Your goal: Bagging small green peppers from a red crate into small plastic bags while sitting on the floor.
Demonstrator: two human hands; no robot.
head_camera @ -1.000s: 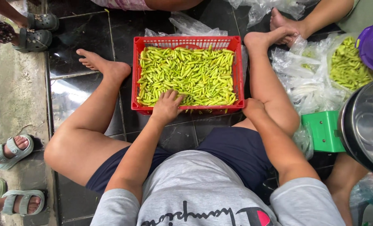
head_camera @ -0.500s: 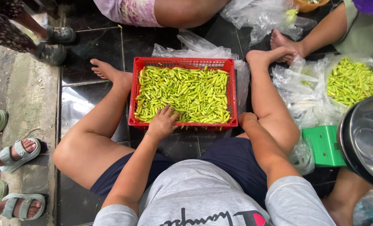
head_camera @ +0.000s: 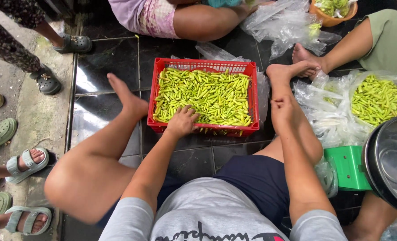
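Red plastic crate [head_camera: 251,96] sits on the dark tiled floor between the person's outstretched legs, filled with green chillies [head_camera: 205,94]. Left hand [head_camera: 183,121] lies palm down, fingers spread, on the chillies at the crate's near edge; nothing gripped. Right hand [head_camera: 282,109] is just right of the crate, loosely curled against the right shin; whether it holds anything cannot be told. A second chilli heap [head_camera: 379,98] lies on clear plastic, well right of the crate.
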